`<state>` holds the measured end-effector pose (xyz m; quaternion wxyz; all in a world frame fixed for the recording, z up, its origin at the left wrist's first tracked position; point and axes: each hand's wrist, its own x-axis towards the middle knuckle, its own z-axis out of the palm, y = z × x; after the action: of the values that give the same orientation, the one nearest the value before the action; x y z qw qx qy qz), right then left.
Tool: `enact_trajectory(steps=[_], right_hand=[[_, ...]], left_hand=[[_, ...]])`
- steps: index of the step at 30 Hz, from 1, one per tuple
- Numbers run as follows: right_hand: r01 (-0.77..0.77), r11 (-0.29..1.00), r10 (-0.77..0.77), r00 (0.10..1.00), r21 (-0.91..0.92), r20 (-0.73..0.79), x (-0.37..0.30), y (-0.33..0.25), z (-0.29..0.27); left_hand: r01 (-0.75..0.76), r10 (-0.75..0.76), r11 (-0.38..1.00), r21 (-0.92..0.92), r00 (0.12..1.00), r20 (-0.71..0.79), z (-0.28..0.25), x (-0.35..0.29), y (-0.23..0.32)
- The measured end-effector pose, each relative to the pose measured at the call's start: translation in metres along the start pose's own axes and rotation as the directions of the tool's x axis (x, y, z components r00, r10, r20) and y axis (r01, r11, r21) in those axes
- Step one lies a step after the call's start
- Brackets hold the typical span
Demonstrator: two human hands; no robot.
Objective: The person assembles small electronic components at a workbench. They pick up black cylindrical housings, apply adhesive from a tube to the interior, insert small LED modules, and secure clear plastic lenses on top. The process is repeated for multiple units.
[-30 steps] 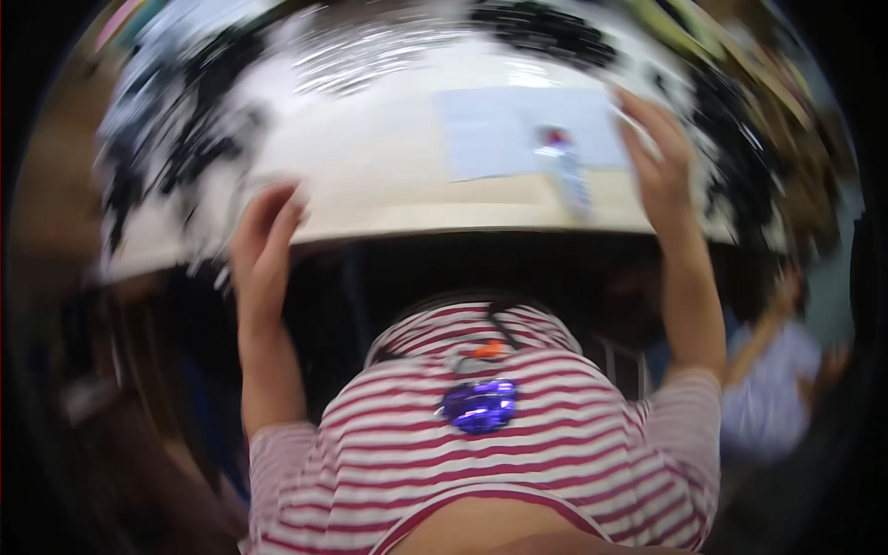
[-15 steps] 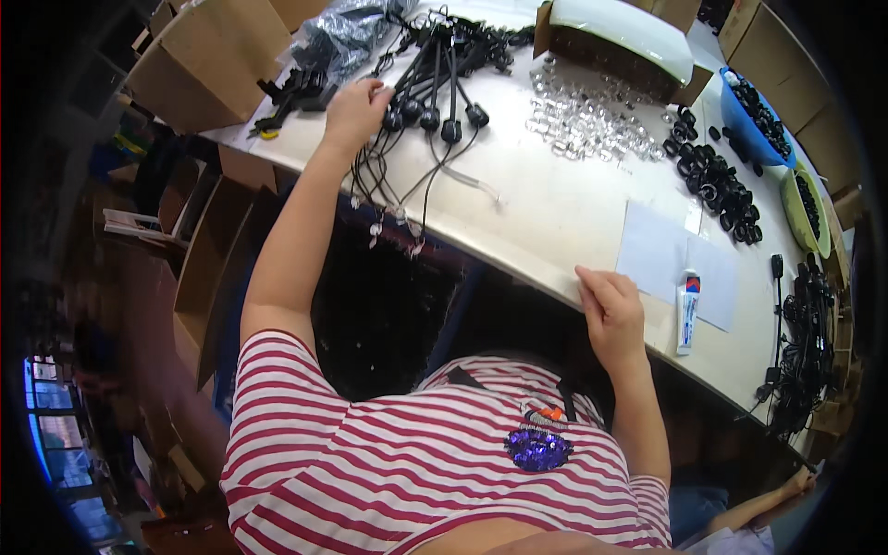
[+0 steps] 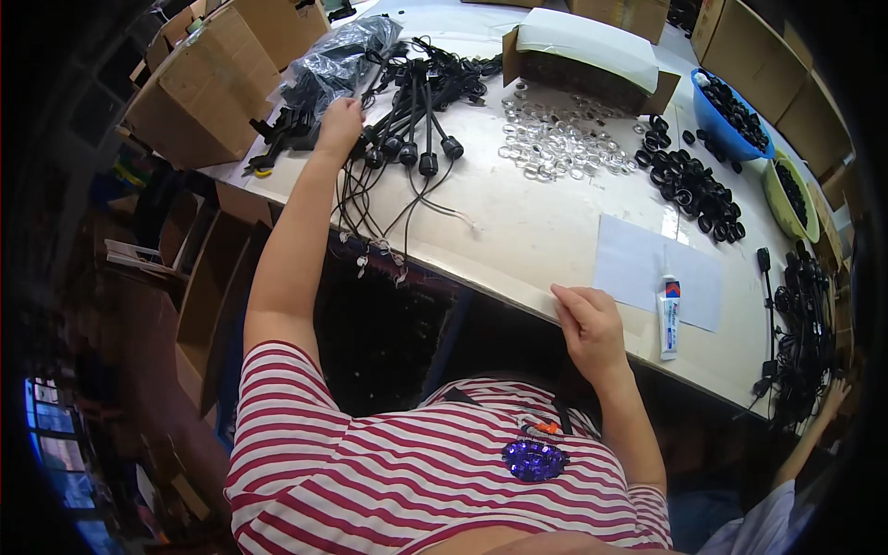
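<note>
Cables (image 3: pixel 428 165) overhang the counter (image 3: pixel 518 245) edge near left hand (image 3: pixel 341 125), grip unclear; right hand (image 3: pixel 592 326) curled narrow by edge, open room between hands

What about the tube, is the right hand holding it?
No, the tube lies partly on the paper and partly on the table, apart from the right hand.

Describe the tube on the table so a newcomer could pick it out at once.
On the white table, look near the front edge, right of the person's right hand. There a tube lies with its nozzle end over a pale paper sheet and its tail past the sheet's near edge. It is white with red and blue markings, unlike the black cables farther right.
</note>
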<state>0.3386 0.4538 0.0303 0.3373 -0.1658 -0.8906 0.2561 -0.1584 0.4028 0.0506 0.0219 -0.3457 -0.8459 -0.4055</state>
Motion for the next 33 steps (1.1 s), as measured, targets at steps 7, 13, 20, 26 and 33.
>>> enact_trajectory(steps=[7,13,20,26,33], right_hand=[[-0.002,1.0,0.002,1.0,-0.007,0.007,-0.001,0.001,-0.002],[-0.213,0.946,0.205,0.977,0.243,0.059,-0.002,0.003,-0.015],[0.174,0.94,-0.058,0.929,0.293,-0.365,0.029,-0.043,-0.056],[-0.036,0.969,-0.018,0.977,0.246,0.212,0.017,-0.081,-0.047],[-0.411,0.589,0.423,0.891,0.696,0.169,-0.035,-0.042,-0.004]], left_hand=[[-0.013,0.026,0.72,-0.694,1.0,0.009,-0.042,-0.049,0.07],[-0.095,0.294,0.614,-0.783,0.949,0.116,-0.093,-0.082,0.074],[-0.305,0.473,0.871,-0.384,0.731,0.492,-0.148,-0.151,0.12],[-0.58,0.642,0.722,-0.376,0.36,0.677,-0.115,-0.205,0.187],[-0.83,0.753,0.47,-0.301,0.555,-0.354,-0.056,-0.237,0.167]])
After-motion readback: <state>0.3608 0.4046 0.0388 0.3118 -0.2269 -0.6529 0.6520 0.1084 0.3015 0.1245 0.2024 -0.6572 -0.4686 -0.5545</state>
